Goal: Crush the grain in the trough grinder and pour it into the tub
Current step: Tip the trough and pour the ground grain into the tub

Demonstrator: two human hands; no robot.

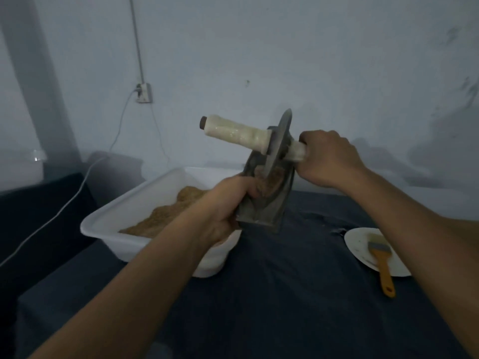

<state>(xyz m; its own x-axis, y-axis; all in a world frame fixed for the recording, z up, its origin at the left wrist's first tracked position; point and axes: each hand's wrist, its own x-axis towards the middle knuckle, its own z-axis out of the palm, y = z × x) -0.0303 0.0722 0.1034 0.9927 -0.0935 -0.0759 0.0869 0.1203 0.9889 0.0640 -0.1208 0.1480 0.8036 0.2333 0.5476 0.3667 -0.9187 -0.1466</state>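
Left hand: fingers curled tight round the near left edge of the trough grinder, thumb side up, holding it off the desk.
Right hand: fingers wrapped fully round the right-hand handle of the wheel's axle; no gap shows between fingers and handle.
Trough grinder: grey metal, boat-shaped, held in the air and tilted steeply, its far end raised and its near end low, just above the near right corner of the tub.
Grinding wheel: a thin grey disc standing on edge in the trough, its lower rim down among the grain.
Left handle: pale wrapped shaft with a dark end cap, sticking out to the left of the wheel, free, no hand on it.
Grain: light brown, coarse, lying in the trough beside the wheel, close to the left fingers.
Tub: white, rectangular, on the desk to the left of the grinder, with a mound of brown crushed grain inside it.
Desk: covered with a dark blue cloth.
Plate: white, at the right edge of the desk, partly hidden by the right forearm.
Brush: orange handle, pale bristles, lying on the plate with its handle reaching past the near rim.
Wall: pale, with a socket and a white cable running down to the left.
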